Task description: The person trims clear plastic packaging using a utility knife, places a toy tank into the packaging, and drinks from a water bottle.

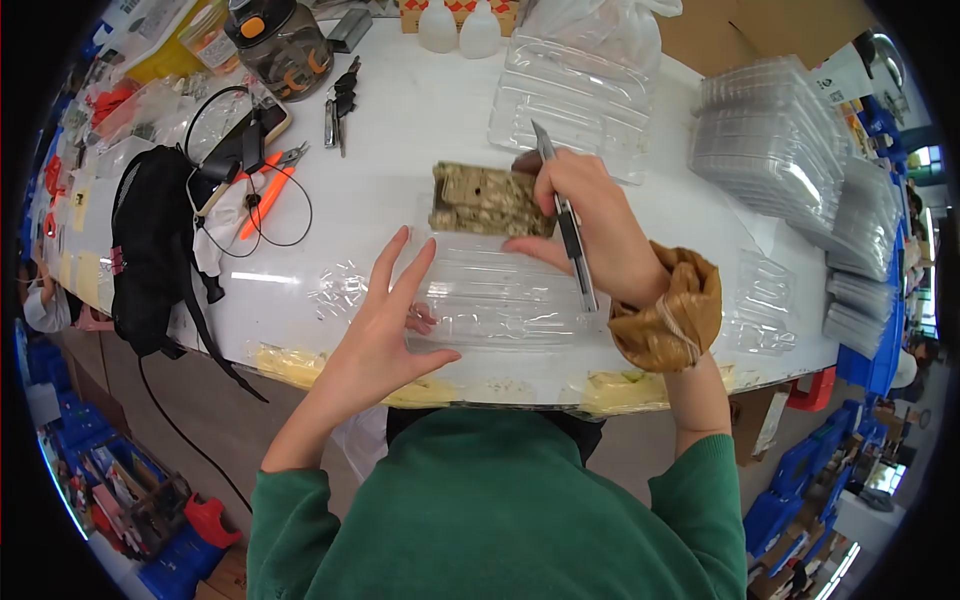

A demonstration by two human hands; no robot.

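My right hand (600, 215) holds a utility knife (572, 235) slanted across the palm, its blade end pointing away from me. The thumb and fingertips of this hand also close round the right end of a camouflage-patterned block (478, 198), which looks like a toy tank body. My left hand (385, 325) is open, fingers spread, at the left end of a clear plastic blister tray (510, 300) lying on the table before me. Small clear plastic bits (340, 290) lie scattered to its left.
Clear trays (765, 140) are stacked at the right, with another tray (570, 100) at the back. Orange-handled nippers (265, 205), keys (340, 110), a black pouch (150, 245) and a dark bottle (280, 55) occupy the left. Yellow tape (290, 365) lines the front edge.
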